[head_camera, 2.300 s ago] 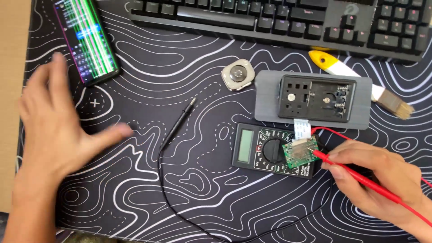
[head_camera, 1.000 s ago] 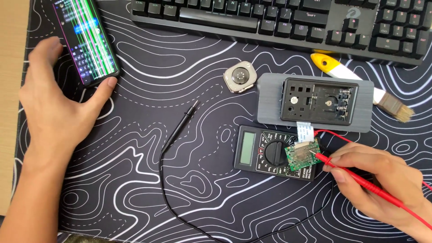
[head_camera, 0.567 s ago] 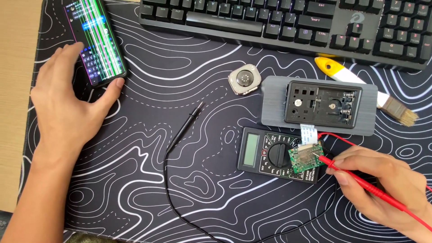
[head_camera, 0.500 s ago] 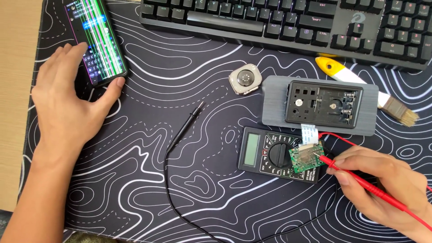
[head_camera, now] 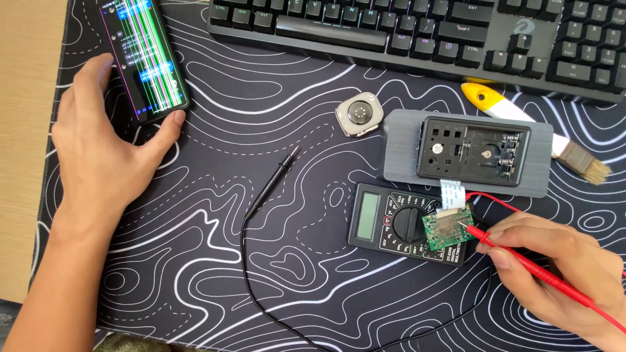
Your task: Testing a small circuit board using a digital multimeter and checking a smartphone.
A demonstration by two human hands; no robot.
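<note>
My left hand (head_camera: 107, 153) rests at the lower end of a smartphone (head_camera: 142, 55) with a glitched, striped screen, thumb and fingers around its bottom corner. My right hand (head_camera: 561, 270) holds a red test probe (head_camera: 521, 261), its tip touching a small green circuit board (head_camera: 448, 228). That board lies on a black multimeter (head_camera: 398, 221) and is joined by a flat ribbon cable (head_camera: 453, 193) to a dark module (head_camera: 473, 151) sitting on a grey slab (head_camera: 399, 153). A black probe (head_camera: 274, 179) lies loose on the mat with its lead curling down.
A black keyboard (head_camera: 417, 29) runs along the top. A smartwatch body (head_camera: 358, 114) lies face down mid-mat. A yellow-and-white handled brush (head_camera: 531, 124) sits right of the slab. The black patterned mat (head_camera: 261, 98) ends at a wooden desk edge (head_camera: 26, 130) on the left.
My left hand has moved up from flat on the mat to the phone's lower end and now cups it. My right hand keeps the red probe on the board.
</note>
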